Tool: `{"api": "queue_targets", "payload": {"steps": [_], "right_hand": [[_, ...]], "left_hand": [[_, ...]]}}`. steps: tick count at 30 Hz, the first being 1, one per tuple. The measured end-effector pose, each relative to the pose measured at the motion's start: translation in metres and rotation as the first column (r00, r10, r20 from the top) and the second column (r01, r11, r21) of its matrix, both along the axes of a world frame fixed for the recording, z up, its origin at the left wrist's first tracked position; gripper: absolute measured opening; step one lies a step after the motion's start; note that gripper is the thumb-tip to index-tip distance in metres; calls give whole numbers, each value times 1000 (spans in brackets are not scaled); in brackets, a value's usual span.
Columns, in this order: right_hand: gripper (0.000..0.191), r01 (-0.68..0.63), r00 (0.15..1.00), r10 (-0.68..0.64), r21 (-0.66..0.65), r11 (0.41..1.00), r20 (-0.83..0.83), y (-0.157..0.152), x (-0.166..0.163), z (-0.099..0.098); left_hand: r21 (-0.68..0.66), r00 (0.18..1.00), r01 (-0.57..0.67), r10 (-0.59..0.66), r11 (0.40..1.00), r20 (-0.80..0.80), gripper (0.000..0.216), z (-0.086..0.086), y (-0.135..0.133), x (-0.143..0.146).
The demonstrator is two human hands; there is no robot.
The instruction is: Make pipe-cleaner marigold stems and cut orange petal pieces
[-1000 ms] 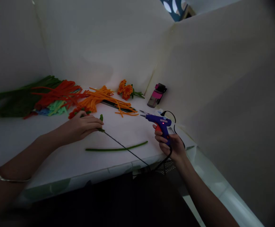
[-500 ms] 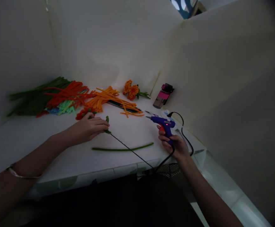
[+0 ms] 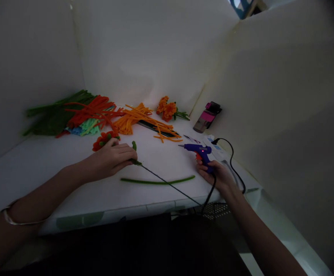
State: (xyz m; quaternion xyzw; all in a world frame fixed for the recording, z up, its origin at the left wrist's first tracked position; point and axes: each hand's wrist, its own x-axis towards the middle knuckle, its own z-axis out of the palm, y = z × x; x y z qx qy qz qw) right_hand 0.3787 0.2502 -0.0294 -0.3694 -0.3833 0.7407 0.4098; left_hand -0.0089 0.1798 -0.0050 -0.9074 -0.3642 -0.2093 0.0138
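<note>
My left hand (image 3: 113,158) rests on the white table (image 3: 54,180), fingers pinched on a thin dark wire stem (image 3: 167,183) with a green wrapped end and a small green leaf (image 3: 134,145). A red pipe-cleaner flower (image 3: 101,139) lies just behind that hand. A loose green pipe cleaner (image 3: 158,181) lies in front of it, crossed by the wire. My right hand (image 3: 217,175) grips the handle of a blue glue gun (image 3: 198,150) with a red light on, nozzle pointing left. Its black cord (image 3: 230,157) loops to the right.
Piles of green (image 3: 54,115), red (image 3: 90,111) and orange pipe cleaners (image 3: 139,119) lie along the back. Finished orange flowers (image 3: 167,109) sit near the corner, a pink and dark bottle (image 3: 206,118) lies at the right wall. White panels enclose the table on three sides.
The view has shifted so everything sits further right in frame. My right hand has lowered the glue gun slightly toward the table. My left hand keeps its grip on the wire stem.
</note>
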Motion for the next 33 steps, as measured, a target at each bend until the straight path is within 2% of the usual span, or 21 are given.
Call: {"api": "queue_targets", "payload": {"steps": [9,12,14,15,17,19,20,21,23,24,25,26,29,33], "right_hand": [[32,-21,990,21,0,1000,137,2,7,1],[33,-9,987,3,35,999,163,0,7,0],[34,-22,964,-9,111,994,266,0,8,-1],[34,-34,928,-35,178,983,372,1,9,-1],[31,-62,792,-152,327,943,591,5,12,1],[28,-57,649,-309,449,892,696,9,14,4],[28,-28,610,-377,495,869,697,10,12,5],[29,-8,575,-443,547,837,688,9,8,7],[29,-64,497,-563,675,735,660,0,-12,10],[26,-229,421,-624,743,630,659,-7,-27,11],[23,-422,402,-632,747,514,663,-16,-45,11],[25,-598,424,-563,686,414,709,-26,-65,11],[25,-755,457,-445,600,264,770,-55,-121,8],[19,-834,401,-538,539,121,742,-77,-162,5]], "left_hand": [[15,997,-34,33,999,63,16,1,-4,-4],[12,996,-38,37,999,78,16,2,-6,-3],[9,996,-43,42,999,83,16,3,-7,-2],[8,995,-43,42,999,85,15,3,-7,-2],[7,995,-37,36,999,98,15,3,-7,-3],[0,993,-33,33,999,115,15,2,-7,-5],[-5,992,-35,35,999,124,15,2,-7,-5],[-10,991,-35,36,999,129,16,2,-8,-5],[-13,991,-23,25,1000,134,16,3,-8,-5],[-18,990,-11,13,1000,138,16,3,-9,-4],[-30,989,1,4,1000,150,17,4,-10,-2],[-53,985,14,-5,999,173,17,5,-12,-1],[-121,951,24,15,992,309,16,11,-19,4],[-160,890,-57,123,986,439,13,23,-30,7]]}}
